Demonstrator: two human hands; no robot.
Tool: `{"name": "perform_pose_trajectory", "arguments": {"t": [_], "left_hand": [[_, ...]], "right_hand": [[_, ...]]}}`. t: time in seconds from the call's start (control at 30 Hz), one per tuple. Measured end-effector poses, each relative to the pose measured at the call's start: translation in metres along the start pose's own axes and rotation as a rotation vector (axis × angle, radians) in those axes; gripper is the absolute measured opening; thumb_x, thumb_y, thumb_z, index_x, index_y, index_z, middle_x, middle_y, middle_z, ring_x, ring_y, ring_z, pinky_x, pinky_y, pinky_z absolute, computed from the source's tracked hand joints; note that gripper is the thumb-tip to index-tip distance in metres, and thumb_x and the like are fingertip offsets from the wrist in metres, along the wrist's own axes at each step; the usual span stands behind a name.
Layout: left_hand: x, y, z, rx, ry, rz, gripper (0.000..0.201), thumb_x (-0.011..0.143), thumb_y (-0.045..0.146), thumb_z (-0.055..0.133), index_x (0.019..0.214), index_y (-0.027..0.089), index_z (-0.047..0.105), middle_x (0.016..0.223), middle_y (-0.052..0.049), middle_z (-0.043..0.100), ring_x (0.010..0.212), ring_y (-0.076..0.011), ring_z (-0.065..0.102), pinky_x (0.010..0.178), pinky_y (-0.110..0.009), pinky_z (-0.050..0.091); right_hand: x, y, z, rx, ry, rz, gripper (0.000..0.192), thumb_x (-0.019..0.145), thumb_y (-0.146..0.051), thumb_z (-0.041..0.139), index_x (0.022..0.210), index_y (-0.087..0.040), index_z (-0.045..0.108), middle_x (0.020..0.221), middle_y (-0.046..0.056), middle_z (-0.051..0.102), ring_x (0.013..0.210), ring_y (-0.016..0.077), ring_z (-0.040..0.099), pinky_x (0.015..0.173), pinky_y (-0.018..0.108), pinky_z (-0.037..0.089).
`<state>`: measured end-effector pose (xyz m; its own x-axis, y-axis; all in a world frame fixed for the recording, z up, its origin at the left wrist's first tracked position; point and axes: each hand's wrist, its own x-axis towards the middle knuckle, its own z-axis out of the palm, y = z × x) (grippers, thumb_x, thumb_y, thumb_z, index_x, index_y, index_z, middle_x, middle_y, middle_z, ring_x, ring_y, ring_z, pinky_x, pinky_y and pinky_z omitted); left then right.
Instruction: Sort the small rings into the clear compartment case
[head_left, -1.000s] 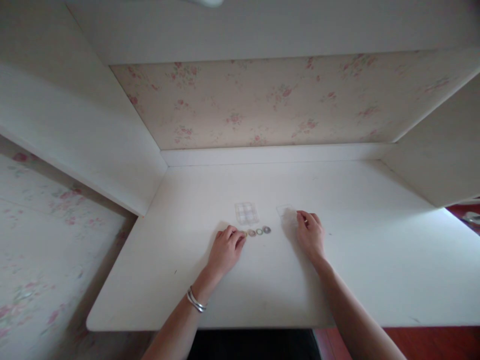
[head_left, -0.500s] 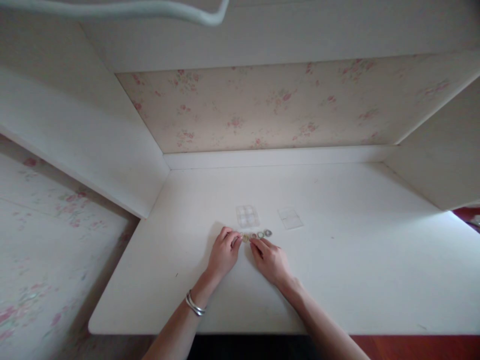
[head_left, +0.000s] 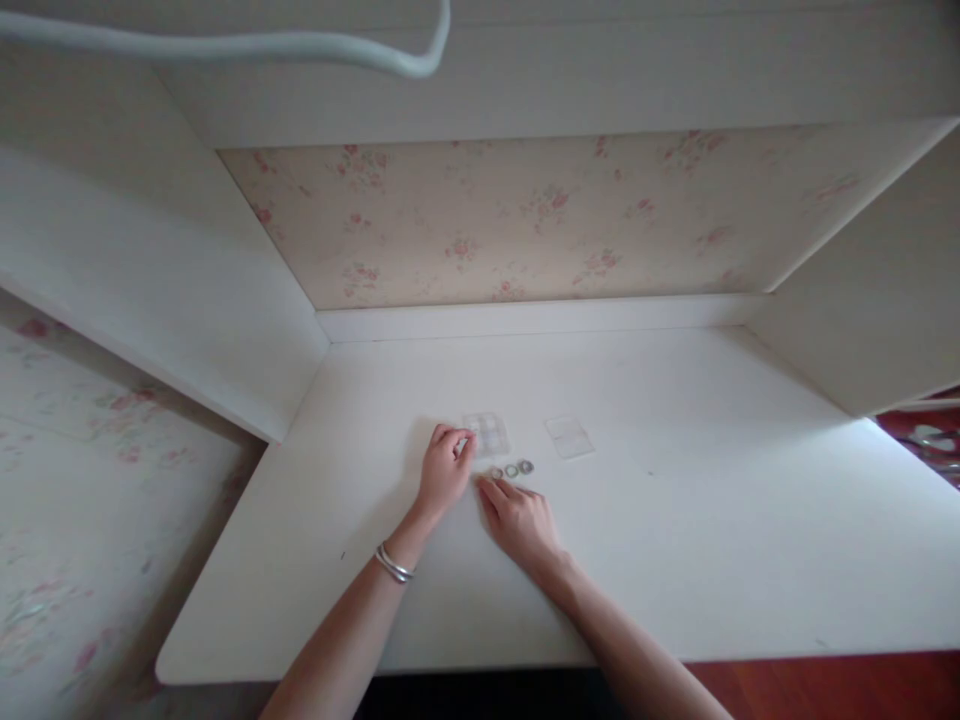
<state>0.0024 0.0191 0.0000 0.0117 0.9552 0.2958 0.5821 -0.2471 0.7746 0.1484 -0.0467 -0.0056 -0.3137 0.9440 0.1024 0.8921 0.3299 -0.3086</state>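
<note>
From my end, I see the left hand (head_left: 445, 470) with thumb and index fingertip drawn together at the left edge of a clear gridded tray (head_left: 491, 437); I can't tell whether a small piece is pinched there, or whether the fingertips touch the tray. I have the right hand (head_left: 521, 520) low over the table (head_left: 750, 550), palm down, fingers bent and close together, its fingertips just beside the left end of a short row of small rings (head_left: 526, 467); whether they cover or grip another, I can't make out. Three rings show, the rightmost darkest, lying just on the near side of the tray. To the right of the tray, apart from it, a clear flat cover (head_left: 570, 437) lies on the table. Silver bangles (head_left: 394, 565) circle the left wrist. Beyond, I see floral wallpaper (head_left: 540, 220) and, overhead, a curved white tube (head_left: 300, 45).
</note>
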Motion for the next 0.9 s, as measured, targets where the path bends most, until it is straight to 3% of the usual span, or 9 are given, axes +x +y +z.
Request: {"name": "perform_pose_trajectory", "arguments": {"t": [0.2, 0.47, 0.73, 0.9], "left_hand": [[0.028, -0.012, 0.015, 0.062, 0.041, 0.004, 0.019, 0.087, 0.028, 0.051, 0.089, 0.017, 0.066, 0.088, -0.005, 0.059, 0.072, -0.014, 0.056, 0.07, -0.028, 0.048], [0.031, -0.019, 0.016, 0.044, 0.002, -0.009, 0.019, 0.087, 0.027, 0.051, 0.091, 0.017, 0.067, 0.09, -0.006, 0.061, 0.079, -0.0154, 0.058, 0.075, -0.03, 0.049], [-0.01, -0.014, -0.007, -0.058, -0.039, -0.1, 0.02, 0.088, 0.03, 0.05, 0.095, 0.016, 0.063, 0.091, -0.005, 0.059, 0.075, -0.013, 0.057, 0.069, -0.026, 0.049], [-0.04, -0.009, -0.024, -0.075, -0.213, -0.028, 0.021, 0.09, 0.032, 0.048, 0.098, 0.019, 0.063, 0.094, -0.005, 0.057, 0.073, -0.0122, 0.055, 0.067, -0.025, 0.049]], "right_hand": [[0.0, 0.001, 0.0, 0.023, 0.014, 0.01, 0.028, 0.095, -0.026, 0.036, 0.108, -0.027, 0.061, 0.092, 0.003, 0.069, 0.072, 0.0136, 0.064, 0.059, 0.019, 0.04], [0.001, 0.003, -0.001, 0.036, 0.01, -0.012, 0.028, 0.095, -0.027, 0.037, 0.11, -0.028, 0.061, 0.091, 0.004, 0.07, 0.073, 0.0141, 0.064, 0.059, 0.019, 0.041], [-0.002, 0.008, 0.0, 0.102, 0.005, -0.031, 0.032, 0.092, -0.023, 0.042, 0.119, -0.032, 0.057, 0.097, 0.002, 0.069, 0.076, 0.0142, 0.064, 0.062, 0.019, 0.044], [-0.003, 0.011, 0.002, 0.235, 0.066, -0.001, 0.027, 0.094, -0.025, 0.04, 0.111, -0.029, 0.061, 0.095, 0.001, 0.07, 0.077, 0.0134, 0.065, 0.065, 0.019, 0.045]]}}
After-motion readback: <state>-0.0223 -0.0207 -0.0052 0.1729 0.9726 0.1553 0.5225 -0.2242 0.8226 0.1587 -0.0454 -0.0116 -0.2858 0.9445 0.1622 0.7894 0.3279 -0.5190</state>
